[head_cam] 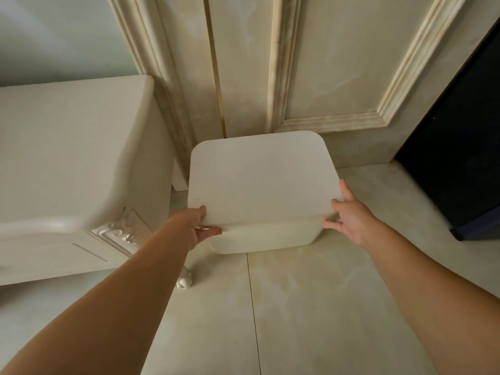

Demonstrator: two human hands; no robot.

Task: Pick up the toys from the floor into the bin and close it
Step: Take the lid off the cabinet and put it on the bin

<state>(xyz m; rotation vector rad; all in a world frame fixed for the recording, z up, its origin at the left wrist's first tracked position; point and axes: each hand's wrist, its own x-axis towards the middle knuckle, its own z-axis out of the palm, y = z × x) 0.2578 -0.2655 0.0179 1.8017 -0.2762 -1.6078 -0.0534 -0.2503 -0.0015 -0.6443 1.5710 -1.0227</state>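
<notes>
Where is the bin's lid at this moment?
In the head view the lid lies on top of the bin, centre frame, gripped by left hand and right hand.

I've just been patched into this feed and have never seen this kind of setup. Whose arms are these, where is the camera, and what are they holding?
There is no machine: a person wears one camera on the head, looking forward and down at two bare arms. The left hand and right hand grip the near corners of a flat white lid sitting on a white bin. The bin stands on a pale tiled floor by the wall, beside a cream cabinet. No toys show on the floor.
</notes>
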